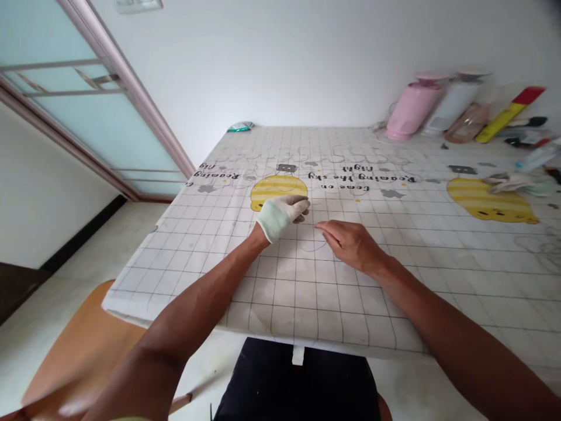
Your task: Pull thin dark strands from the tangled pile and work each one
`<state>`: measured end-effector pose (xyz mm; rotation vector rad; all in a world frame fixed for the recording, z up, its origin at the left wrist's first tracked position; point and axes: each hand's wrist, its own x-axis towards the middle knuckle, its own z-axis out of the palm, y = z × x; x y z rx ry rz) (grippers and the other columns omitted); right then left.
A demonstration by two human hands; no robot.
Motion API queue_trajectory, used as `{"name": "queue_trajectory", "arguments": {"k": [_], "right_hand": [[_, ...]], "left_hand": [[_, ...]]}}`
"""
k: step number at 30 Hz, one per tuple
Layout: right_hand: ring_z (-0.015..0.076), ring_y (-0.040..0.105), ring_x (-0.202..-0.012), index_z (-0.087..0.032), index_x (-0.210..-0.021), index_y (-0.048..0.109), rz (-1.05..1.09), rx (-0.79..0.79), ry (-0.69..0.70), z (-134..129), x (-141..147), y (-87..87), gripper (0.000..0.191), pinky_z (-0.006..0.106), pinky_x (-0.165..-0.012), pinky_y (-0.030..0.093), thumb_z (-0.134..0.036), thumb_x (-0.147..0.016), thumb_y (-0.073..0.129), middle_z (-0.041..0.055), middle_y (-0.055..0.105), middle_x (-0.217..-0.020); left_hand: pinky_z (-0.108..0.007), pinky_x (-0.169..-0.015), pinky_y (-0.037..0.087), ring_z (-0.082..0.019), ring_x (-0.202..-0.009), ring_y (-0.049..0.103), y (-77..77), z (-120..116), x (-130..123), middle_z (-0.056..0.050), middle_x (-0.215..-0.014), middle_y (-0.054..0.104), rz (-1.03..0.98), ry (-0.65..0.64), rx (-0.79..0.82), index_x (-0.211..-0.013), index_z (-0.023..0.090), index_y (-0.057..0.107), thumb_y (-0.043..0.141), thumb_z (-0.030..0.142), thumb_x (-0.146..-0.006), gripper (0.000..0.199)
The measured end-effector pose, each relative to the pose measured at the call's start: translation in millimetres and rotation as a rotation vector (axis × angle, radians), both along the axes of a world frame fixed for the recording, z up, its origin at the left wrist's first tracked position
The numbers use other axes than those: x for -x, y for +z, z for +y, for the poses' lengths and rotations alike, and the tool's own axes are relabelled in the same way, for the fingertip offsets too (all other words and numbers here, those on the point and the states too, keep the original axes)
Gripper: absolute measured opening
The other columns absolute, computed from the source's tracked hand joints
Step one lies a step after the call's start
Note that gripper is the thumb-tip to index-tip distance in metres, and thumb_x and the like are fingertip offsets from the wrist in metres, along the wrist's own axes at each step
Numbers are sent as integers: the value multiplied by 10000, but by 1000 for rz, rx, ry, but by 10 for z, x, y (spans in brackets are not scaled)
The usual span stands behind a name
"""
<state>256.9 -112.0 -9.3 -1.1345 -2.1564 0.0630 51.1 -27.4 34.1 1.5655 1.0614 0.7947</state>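
Head view: gloved left hand [286, 213] curls, its grip unclear; bare right hand [350, 241] is pinched together above grid-patterned tablecloth [291, 292].

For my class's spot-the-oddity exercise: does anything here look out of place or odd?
Mildly, yes: the left hand wears a pale glove while the right hand is bare, an uneven pair. The lettering on the tablecloth also reads upside down from the wearer's side. I see no spill.

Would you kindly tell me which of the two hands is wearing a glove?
The left hand: a pale glove covers it, leaving the forearm uncovered, whereas the right hand is entirely bare.
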Motion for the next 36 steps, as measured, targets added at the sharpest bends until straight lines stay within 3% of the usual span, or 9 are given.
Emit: {"name": "queue_trajectory", "arguments": {"k": [5, 11, 15, 19, 21, 24, 29, 32, 36], "right_hand": [[191, 748, -829, -237, -1163, 741, 67, 92, 108, 0, 33, -31, 264, 320, -726, 584, -239, -1080, 491, 58, 802, -1002], [140, 688, -726, -240, -1140, 760, 207, 324, 171, -31, 54, 59, 248, 272, -678, 535, -253, -1077, 520, 16, 775, -909], [108, 609, -605, -225, -1116, 767, 285, 468, 184, -54, 63, 99, 229, 236, -610, 484, -278, -1067, 550, -22, 703, -747], [116, 620, -651, -227, -1100, 781, 199, 409, 165, -36, -42, 111, 223, 247, -644, 478, -276, -1052, 568, -6, 733, -791], [122, 634, -658, -223, -1110, 787, 199, 380, 81, 0, -231, 140, 241, 252, -644, 481, -291, -1050, 563, 3, 745, -801], [133, 645, -636, -202, -1089, 795, 345, 343, -139, 112, -733, 230, 267, 254, -615, 492, -355, -1032, 583, 7, 731, -750], [170, 680, -781, -187, -978, 817, 213, 183, -388, 447, -1760, 341, 221, 283, -678, 501, -312, -952, 637, 71, 786, -941], [180, 667, -806, -168, -945, 825, 146, 198, -458, 692, -2150, 248, 209, 291, -689, 487, -264, -927, 640, 86, 782, -942], [173, 647, -824, -155, -919, 830, 19, 219, -470, 976, -2352, 37, 189, 291, -756, 474, -218, -923, 651, 81, 761, -911]], "left_hand": [[-240, -678, 587, -129, -677, 707, -41, 13, -10, -66, -861, 797, 33, -83, 88, -1086, 138, 787, 618, 269, -952, 252], [-249, -693, 595, -130, -649, 702, -117, 37, 57, -62, -800, 787, -19, -204, 10, -1050, 132, 796, 655, 291, -933, 242], [-271, -739, 612, -159, -718, 737, -71, -32, 68, -75, -848, 808, -14, -194, -36, -1071, 146, 803, 655, 346, -930, 286], [-293, -872, 611, -202, -895, 789, 47, -98, 70, -74, -1013, 830, 31, -79, -56, -1169, 173, 780, 652, 439, -930, 380], [-306, -883, 611, -220, -930, 794, 86, -99, 75, -86, -1075, 826, 26, 23, -58, -1184, 168, 765, 622, 514, -943, 444], [-304, -845, 610, -222, -880, 793, 92, -97, 70, -89, -1024, 828, 63, 130, -61, -1073, 168, 777, 563, 555, -965, 455], [-331, -961, 570, -228, -960, 788, -12, -190, -2, -35, -1024, 833, 247, 79, -167, -1123, 241, 783, 545, 492, -980, 374], [-379, -1062, 526, -263, -1091, 764, -83, -254, -48, -46, -1104, 828, 314, 15, -242, -1156, 260, 779, 557, 494, -976, 370], [-415, -1097, 510, -285, -1135, 752, -101, -280, -64, -50, -1129, 827, 353, -13, -220, -1200, 271, 774, 549, 508, -979, 395]]}}
